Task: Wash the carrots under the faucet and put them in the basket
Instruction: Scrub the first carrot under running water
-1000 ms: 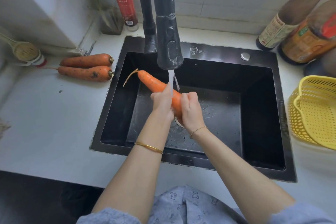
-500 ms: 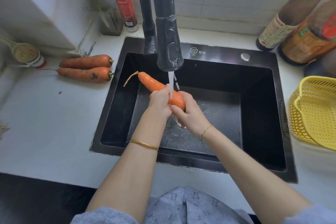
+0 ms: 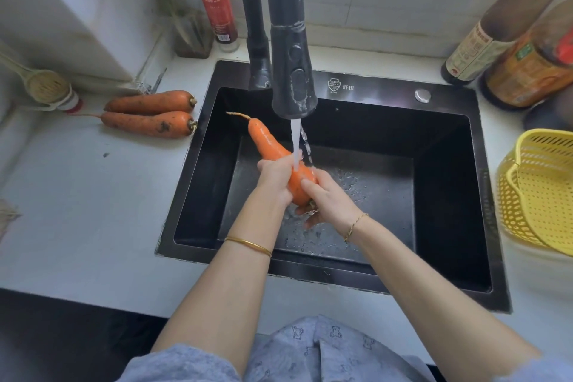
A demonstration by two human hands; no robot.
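Since the earlier frames the carrot (image 3: 269, 146) has pivoted: its thin tip, formerly aimed toward 10 o'clock, now points toward 11 o'clock, and the right hand (image 3: 330, 203) has shifted down to the thick end. The carrot is held over the black sink (image 3: 372, 87), its thick half directly below the black faucet spray head (image 3: 293, 71). The water stream (image 3: 296, 139) strikes the carrot between the two hands. The left hand (image 3: 274, 178) grips the carrot's middle, fingers curled round it. The right hand grips the thick end, thumb on top, fingers wrapped beneath. Two soiled carrots (image 3: 148, 125) lie side by side, touching, on the white countertop (image 3: 77, 211) at 9 o'clock from the sink, stem ends toward its rim. The yellow perforated basket (image 3: 539, 192) stands at 3 o'clock from the sink, well apart from both hands.
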